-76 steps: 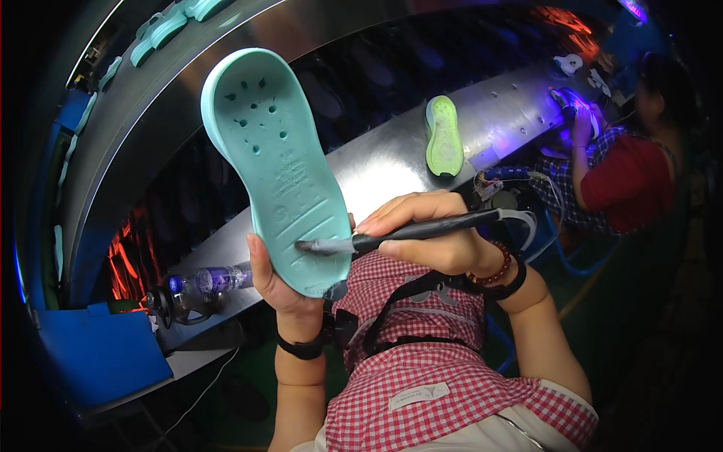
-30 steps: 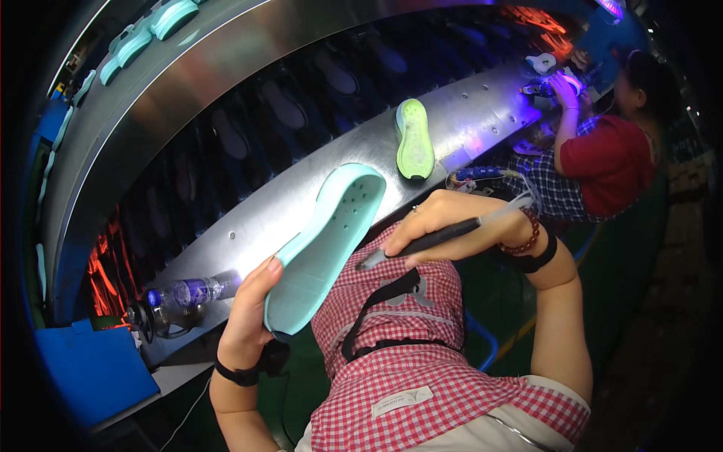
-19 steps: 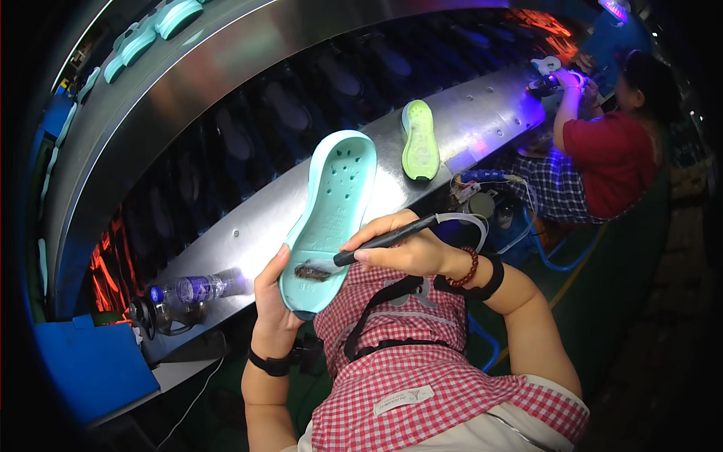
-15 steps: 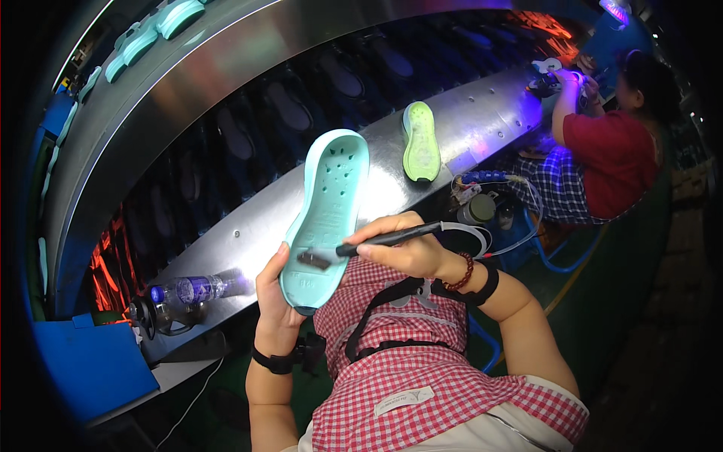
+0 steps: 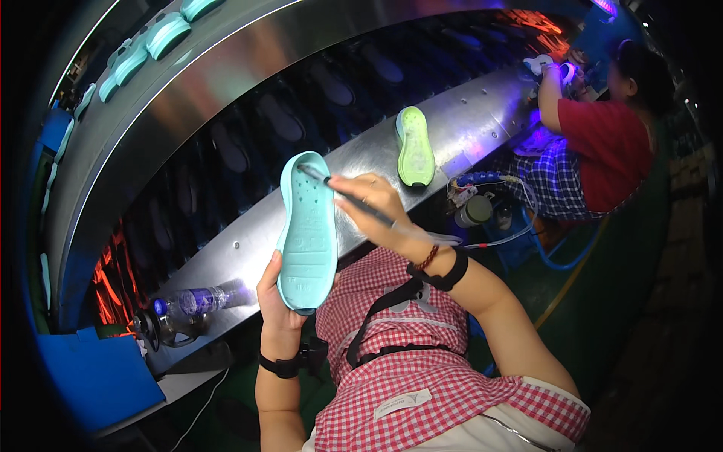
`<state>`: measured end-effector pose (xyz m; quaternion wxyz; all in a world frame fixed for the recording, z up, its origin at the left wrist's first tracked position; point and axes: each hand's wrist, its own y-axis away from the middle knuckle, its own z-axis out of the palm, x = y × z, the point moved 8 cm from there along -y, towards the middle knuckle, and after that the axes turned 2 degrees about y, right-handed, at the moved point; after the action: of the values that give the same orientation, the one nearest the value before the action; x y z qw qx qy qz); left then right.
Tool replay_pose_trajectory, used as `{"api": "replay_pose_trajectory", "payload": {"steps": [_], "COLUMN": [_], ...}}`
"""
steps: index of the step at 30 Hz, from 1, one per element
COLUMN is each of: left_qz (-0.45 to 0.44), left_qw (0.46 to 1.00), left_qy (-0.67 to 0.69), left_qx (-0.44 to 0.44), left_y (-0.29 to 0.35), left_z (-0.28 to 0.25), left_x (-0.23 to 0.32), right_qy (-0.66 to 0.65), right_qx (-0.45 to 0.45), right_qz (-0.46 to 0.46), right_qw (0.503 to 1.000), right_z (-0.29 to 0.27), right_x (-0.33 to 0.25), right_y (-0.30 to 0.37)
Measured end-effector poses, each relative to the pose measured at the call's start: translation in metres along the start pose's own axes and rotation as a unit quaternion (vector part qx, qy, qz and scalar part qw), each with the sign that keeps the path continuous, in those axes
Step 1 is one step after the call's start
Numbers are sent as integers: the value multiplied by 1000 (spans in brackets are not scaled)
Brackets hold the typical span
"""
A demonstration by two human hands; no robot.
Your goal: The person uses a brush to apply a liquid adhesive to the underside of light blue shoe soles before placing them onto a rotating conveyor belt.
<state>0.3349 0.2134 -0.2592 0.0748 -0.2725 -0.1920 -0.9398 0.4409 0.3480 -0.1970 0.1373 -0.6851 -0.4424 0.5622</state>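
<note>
My left hand (image 5: 277, 297) grips a light turquoise shoe sole (image 5: 307, 241) by its heel end, with the hollow inner side facing up. A black-handled brush (image 5: 361, 202) with a thin tube at its back end is held in my right hand (image 5: 376, 207), whose fingers close round the handle. The brush's tip reaches inside the toe end of the sole, by the small holes there. On the metal ledge beyond my right hand lies a yellow-green shoe sole (image 5: 415, 151), apart from both hands.
Plastic bottles (image 5: 199, 300) lie on the ledge (image 5: 218, 260) at left. Behind it runs a dark curved conveyor (image 5: 286, 117) carrying soles; more turquoise soles (image 5: 167, 35) sit on the upper belt. At right, a seated co-worker (image 5: 602, 135) in red works under violet light, near a lidded pot (image 5: 474, 211).
The brush has moved from the sole's heel area up to its toe end. The turquoise sole has shifted slightly left and turned more upright.
</note>
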Motion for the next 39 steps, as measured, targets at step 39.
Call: {"api": "replay_pose_trajectory", "payload": {"steps": [39], "left_qz": [363], "left_qw": [926], "left_qy": [-96], "left_qx": [-29], "left_y": [74], "left_z": [60], "left_x": [210], "right_qy": [-506], "right_qx": [78], "right_qz": [254], "right_qw": [821], "right_z": [-87], "right_x": [15], "right_y": [15]}}
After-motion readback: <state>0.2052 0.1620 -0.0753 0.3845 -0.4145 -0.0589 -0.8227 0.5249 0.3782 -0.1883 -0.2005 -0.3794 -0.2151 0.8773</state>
